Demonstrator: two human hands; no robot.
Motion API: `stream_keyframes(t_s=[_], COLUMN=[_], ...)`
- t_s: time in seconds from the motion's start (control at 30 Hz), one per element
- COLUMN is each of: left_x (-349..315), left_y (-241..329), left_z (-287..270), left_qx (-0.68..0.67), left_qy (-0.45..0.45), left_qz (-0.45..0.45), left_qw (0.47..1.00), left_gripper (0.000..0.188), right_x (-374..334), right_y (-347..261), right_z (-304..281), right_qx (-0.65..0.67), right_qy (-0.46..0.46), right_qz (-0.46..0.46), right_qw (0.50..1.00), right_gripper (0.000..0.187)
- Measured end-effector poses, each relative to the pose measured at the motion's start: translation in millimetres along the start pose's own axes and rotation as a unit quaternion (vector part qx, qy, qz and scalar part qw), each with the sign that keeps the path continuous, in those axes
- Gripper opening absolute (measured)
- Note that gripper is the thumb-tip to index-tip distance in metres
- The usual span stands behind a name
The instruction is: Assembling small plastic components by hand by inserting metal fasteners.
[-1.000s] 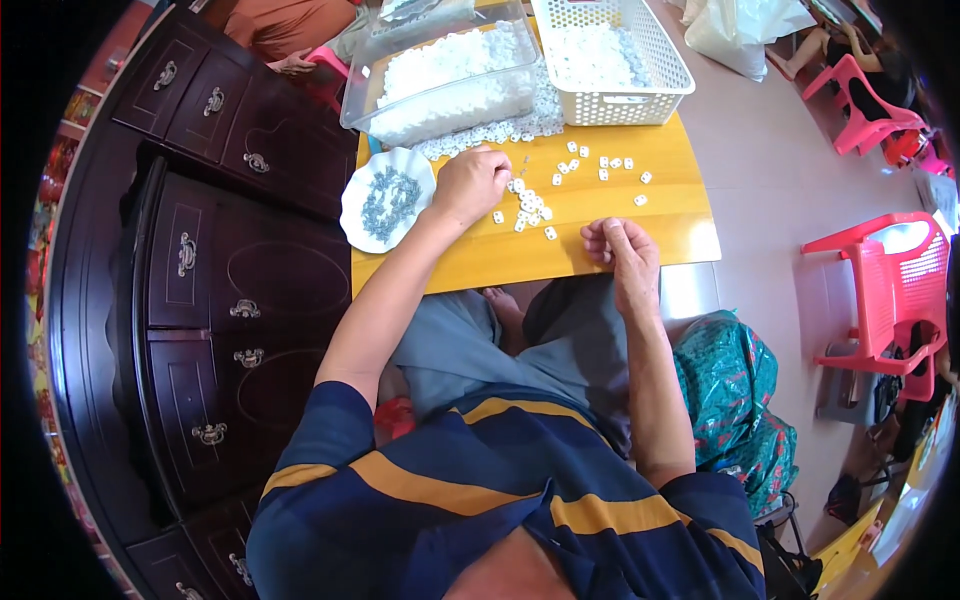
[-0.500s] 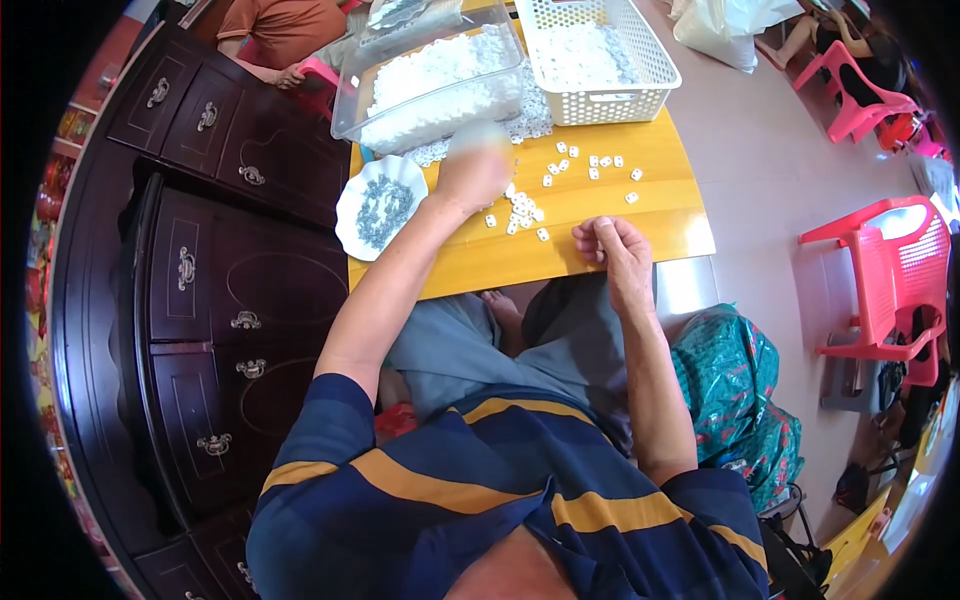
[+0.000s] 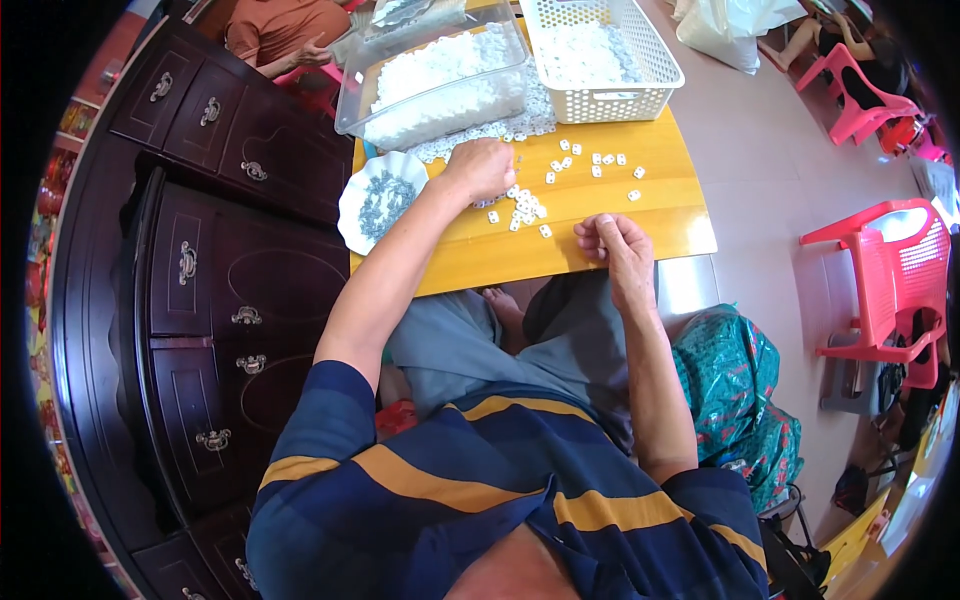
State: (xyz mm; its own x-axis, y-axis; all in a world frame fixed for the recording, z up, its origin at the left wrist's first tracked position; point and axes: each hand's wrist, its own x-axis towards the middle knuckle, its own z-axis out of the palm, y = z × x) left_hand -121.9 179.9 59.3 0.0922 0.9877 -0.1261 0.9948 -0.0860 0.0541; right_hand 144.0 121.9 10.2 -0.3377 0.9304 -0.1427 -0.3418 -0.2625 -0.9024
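My left hand [image 3: 482, 168] is closed, knuckles up, over the yellow table behind a small pile of white two-holed pieces [image 3: 524, 206]. Its fingertips are hidden beneath it, so I cannot make out what they hold. Left of that wrist stands a white scalloped dish [image 3: 349, 205] with small grey-blue bits [image 3: 385, 203] in it. My right hand [image 3: 615, 242] is held at the table's near edge, its thumb and fingers curled together. Anything in that pinch is too small or hidden to tell. More white pieces [image 3: 597, 171] lie scattered beyond it.
A clear plastic bin [image 3: 440, 122] and a cream perforated basket [image 3: 612, 105], both filled with white pieces, stand at the table's far side. Dark wooden drawers [image 3: 230, 250] flank the left. Green bags [image 3: 735, 390] and a pink chair [image 3: 880, 270] are on the right.
My left hand, partly blurred before, now shows sharply in nearly the same place. My right hand has hardly moved. At the far left, another person's hand has risen and shifted right.
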Motion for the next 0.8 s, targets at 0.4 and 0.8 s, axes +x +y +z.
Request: stream_keyframes(t_s=[0.4, 0.8], left_x=[-45, -51], left_y=[-6, 12], left_z=[0, 27], left_qx=[-0.201, -0.088], left_qy=[0.134, 0.167], left_qz=[0.000, 0.038], left_qw=[0.970, 0.981], left_gripper=[0.020, 0.019], right_x=[0, -1], right_y=[-4, -1], right_z=[4, 2], right_qx=[0.001, -0.009], right_qy=[0.003, -0.005], right_qz=[0.004, -0.002], right_qw=[1.000, 1.000], right_gripper=[0.027, 0.028])
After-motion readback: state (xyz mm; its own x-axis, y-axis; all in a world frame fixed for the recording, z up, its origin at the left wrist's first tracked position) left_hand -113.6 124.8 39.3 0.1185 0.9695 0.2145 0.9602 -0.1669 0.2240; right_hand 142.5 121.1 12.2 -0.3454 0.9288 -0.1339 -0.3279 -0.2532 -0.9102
